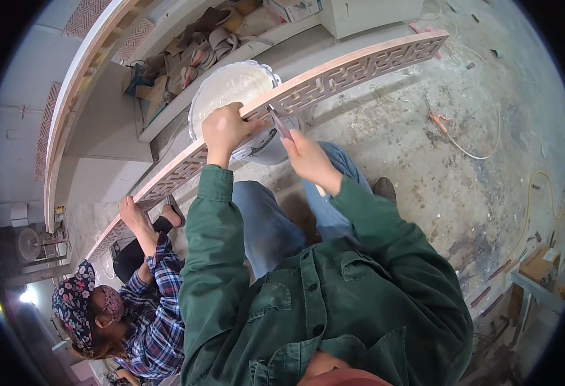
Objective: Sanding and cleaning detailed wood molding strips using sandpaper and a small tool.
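Observation:
A long wooden lattice panel (350,74), cut through with a maze-like pattern, runs from the lower left to the upper right. My left hand (224,132) is closed around its upper edge near the middle. In my right hand (311,161) is a slim flat-bladed hand tool (280,123), with a pale handle end showing below the fist. The tool's tip meets the lattice just right of my left hand; whether it is a file or a chisel I cannot tell. Under the panel stands a white bucket (221,93) with a pale lid or top.
A co-worker in a plaid shirt (167,276) sits at my left, one hand on the panel's lower end. Behind the bucket, an open shelf (199,48) holds scraps and shoes. An orange-ended hose (440,122) lies on the stained floor (417,167). A long curved board rises at far left.

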Demonstrator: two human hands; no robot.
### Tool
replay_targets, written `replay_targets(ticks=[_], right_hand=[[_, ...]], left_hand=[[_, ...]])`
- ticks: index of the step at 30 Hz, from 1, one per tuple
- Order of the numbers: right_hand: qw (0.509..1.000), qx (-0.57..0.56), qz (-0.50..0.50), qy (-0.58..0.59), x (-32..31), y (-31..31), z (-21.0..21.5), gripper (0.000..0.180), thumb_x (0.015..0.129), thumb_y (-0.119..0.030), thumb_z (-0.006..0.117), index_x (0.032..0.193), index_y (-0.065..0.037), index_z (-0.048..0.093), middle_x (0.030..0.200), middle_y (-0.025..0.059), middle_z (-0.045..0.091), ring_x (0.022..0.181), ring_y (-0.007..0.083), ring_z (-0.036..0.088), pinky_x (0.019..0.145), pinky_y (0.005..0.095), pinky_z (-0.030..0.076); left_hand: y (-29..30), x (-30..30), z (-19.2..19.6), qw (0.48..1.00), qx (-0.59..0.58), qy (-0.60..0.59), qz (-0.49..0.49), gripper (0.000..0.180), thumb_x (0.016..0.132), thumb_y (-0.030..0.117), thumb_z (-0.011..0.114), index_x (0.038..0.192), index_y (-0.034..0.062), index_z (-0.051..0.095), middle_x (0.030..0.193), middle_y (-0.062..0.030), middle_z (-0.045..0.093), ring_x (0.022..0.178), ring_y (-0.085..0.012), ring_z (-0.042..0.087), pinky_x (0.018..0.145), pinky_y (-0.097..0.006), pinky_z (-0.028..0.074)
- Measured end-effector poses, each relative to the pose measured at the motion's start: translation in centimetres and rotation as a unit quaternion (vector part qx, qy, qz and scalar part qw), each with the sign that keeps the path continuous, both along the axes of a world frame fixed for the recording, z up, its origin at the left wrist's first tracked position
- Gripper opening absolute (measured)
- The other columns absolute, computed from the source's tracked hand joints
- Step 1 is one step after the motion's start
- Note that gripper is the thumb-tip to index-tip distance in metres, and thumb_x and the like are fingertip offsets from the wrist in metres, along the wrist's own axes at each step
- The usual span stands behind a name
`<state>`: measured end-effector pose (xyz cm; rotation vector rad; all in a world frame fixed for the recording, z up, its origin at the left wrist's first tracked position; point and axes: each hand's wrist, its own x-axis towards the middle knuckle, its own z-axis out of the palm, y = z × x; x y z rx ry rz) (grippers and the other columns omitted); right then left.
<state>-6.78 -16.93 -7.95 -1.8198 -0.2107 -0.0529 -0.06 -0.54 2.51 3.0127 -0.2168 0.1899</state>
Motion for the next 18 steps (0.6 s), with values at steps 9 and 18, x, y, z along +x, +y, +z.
replay_targets(ticks=[9, 18], right_hand=[[0.998, -0.065, 0.014, -0.018, -0.1, -0.4, 0.5, 0.021, 0.095, -0.020, 0.048, 0.097, 0.001, 0.049, 0.082, 0.0292, 0.061, 0.080, 0.0483, 0.059, 0.069, 0.0561, 0.044], [0.998, -0.045, -0.006, -0.047, 2.2, -0.2, -0.2, 0.019, 0.096, -0.020, 0.048, 0.100, -0.001, 0.050, 0.081, 0.0288, 0.060, 0.080, 0.0502, 0.057, 0.065, 0.0555, 0.043]], left_hand=[[0.3, 0.1, 0.0, 1.000, 0.003, 0.010, 0.004, 0.042, 0.061, 0.047, 0.080, 0.075, 0.0100, 0.069, 0.069, -0.0112, 0.067, 0.070, -0.0310, 0.066, 0.062, -0.041, 0.051], [-0.2, 0.6, 0.4, 0.999, -0.008, 0.043, 0.017, 0.040, 0.061, 0.045, 0.079, 0.078, 0.0099, 0.070, 0.070, -0.0103, 0.068, 0.071, -0.0297, 0.067, 0.063, -0.040, 0.051]])
